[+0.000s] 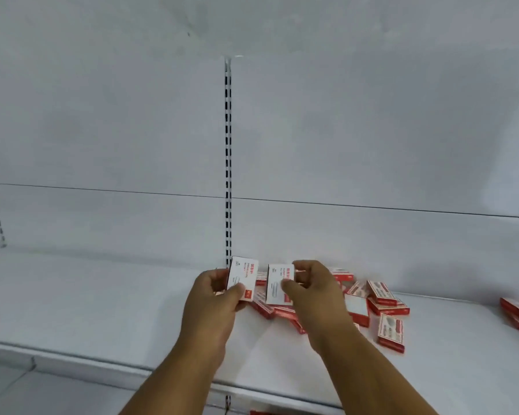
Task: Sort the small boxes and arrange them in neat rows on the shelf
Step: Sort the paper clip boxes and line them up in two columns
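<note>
A single view is given, taken from a wide-angle camera worn on the head. The white metal shelf point(102, 295) is faced squarely and looked at slightly downward from close range, so that both forearms are seen reaching in from the bottom edge. The slotted white upright point(228, 160) of the back panel is placed near the centre of the picture, and straight lines are bowed toward the borders by the lens. The shelf's front edge is crossed low in the frame, sloping down to the right; a strip of floor is caught at the lower left corner. No second view is provided.
</note>
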`<state>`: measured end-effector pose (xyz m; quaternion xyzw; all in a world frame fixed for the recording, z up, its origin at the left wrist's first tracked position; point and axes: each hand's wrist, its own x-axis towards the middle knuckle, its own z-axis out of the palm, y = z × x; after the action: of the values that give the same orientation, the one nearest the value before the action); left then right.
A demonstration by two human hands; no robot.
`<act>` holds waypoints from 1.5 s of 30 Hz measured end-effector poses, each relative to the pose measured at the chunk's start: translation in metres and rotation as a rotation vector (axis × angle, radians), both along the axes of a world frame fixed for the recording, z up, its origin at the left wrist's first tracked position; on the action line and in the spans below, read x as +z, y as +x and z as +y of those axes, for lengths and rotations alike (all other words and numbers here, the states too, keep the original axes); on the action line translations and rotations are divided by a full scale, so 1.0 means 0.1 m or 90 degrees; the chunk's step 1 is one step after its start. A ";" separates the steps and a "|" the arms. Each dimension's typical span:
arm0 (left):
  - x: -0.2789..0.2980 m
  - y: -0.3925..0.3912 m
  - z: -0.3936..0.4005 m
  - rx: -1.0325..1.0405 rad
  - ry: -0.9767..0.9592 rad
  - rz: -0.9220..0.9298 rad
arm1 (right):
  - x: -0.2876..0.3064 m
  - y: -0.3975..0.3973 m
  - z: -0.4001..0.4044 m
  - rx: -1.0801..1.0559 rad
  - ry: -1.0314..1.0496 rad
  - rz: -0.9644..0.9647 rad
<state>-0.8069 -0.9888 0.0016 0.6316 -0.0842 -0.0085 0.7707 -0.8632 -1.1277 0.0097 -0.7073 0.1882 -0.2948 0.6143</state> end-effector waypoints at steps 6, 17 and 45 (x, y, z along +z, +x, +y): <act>-0.01 0.64 0.64 -0.015 0.202 -0.011 | -0.03 0.55 0.57 -0.007 -0.139 0.124; -0.08 1.12 0.87 -0.037 0.625 -0.155 | -0.20 0.94 0.76 -0.118 -0.434 0.395; 0.04 0.89 -0.22 -0.278 0.865 -0.702 | 0.04 0.10 0.10 -0.299 -0.139 0.121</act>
<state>-0.7182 -1.0110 0.0055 0.8352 -0.5368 0.1017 0.0625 -0.8528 -1.1182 0.0140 -0.7308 0.3713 -0.3799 0.4287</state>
